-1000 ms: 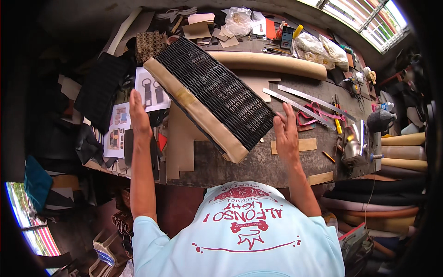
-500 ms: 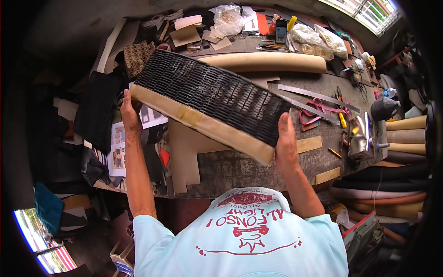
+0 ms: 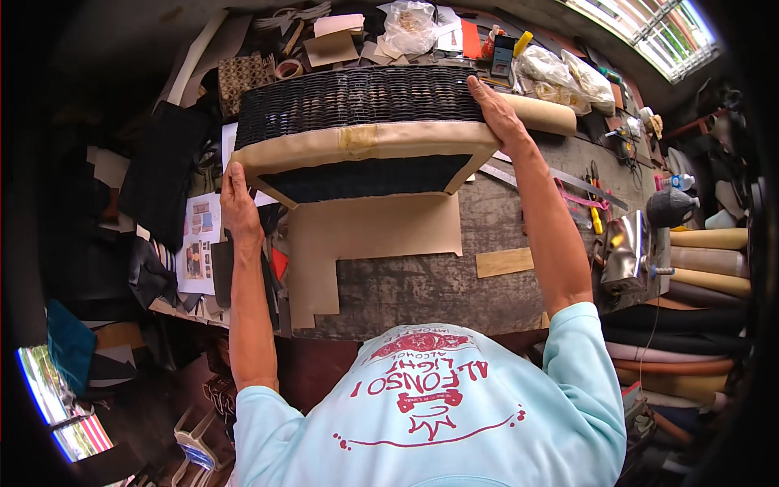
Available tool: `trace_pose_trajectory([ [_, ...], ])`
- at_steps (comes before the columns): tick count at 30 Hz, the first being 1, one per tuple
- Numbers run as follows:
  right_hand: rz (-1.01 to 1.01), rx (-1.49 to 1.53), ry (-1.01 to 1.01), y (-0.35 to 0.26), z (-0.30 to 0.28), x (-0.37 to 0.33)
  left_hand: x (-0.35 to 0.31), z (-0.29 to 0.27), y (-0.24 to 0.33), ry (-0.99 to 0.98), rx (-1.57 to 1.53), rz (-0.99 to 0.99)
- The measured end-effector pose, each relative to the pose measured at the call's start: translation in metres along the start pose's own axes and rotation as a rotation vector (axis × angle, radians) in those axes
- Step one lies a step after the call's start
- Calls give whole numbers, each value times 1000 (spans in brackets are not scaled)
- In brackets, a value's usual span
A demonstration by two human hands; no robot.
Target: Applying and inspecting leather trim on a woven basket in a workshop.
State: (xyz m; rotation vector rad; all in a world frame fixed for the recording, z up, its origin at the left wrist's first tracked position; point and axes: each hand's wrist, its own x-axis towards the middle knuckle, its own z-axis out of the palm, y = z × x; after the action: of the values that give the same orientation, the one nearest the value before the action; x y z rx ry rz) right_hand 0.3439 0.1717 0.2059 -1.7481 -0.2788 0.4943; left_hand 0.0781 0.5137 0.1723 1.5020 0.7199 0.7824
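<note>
Between my two hands a black woven basket (image 3: 357,97), long and box-shaped, is held up over the workbench. Tan leather-like trim (image 3: 430,138) runs along its lower edge, with a yellowish tape patch (image 3: 358,140) near the middle. Its dark bottom panel (image 3: 365,177), framed in tan, is tilted toward me. My left hand (image 3: 241,203) grips the near left corner, thumb up against the trim. My right hand (image 3: 499,114) clasps the right end, with fingers partly hidden behind it. Below lies a stepped-cut tan sheet (image 3: 389,231).
A tan roll (image 3: 540,115) lies behind the basket. To the right are metal rulers (image 3: 588,187), yellow-handled pliers (image 3: 596,215) and a shiny metal can (image 3: 625,252). Printed sheets (image 3: 199,243) and dark scraps sit left. Plastic bags (image 3: 544,73) stand at the back; material rolls (image 3: 706,260) are stacked right.
The basket has turned from a slant to nearly level and tipped so its bottom panel shows. My right hand has moved up and away; my left has shifted slightly lower.
</note>
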Motion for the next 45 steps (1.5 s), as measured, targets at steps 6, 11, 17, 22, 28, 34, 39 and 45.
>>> trace_pose_trajectory([
  [6,-329,-150,625,44,-9,-56,-9,-13,-16,-57,67,-9],
  [11,-84,-253,323,153,-16,-240,-74,-51,-46,-147,465,50],
  [17,747,145,718,308,-43,-463,-230,-71,-142,-339,1003,372],
  [22,852,537,852,353,-85,-489,-288,-81,-182,-426,1128,444],
  [28,616,-88,503,232,-73,-415,-287,-77,-177,-389,1147,471],
  [34,203,-497,513,239,-68,-399,-289,-82,-184,-357,1168,479],
  [39,277,-1026,364,305,-24,-425,-287,-77,-183,-404,1224,400],
  [45,291,-1153,430,331,0,-426,-294,-75,-188,-471,1331,339],
])
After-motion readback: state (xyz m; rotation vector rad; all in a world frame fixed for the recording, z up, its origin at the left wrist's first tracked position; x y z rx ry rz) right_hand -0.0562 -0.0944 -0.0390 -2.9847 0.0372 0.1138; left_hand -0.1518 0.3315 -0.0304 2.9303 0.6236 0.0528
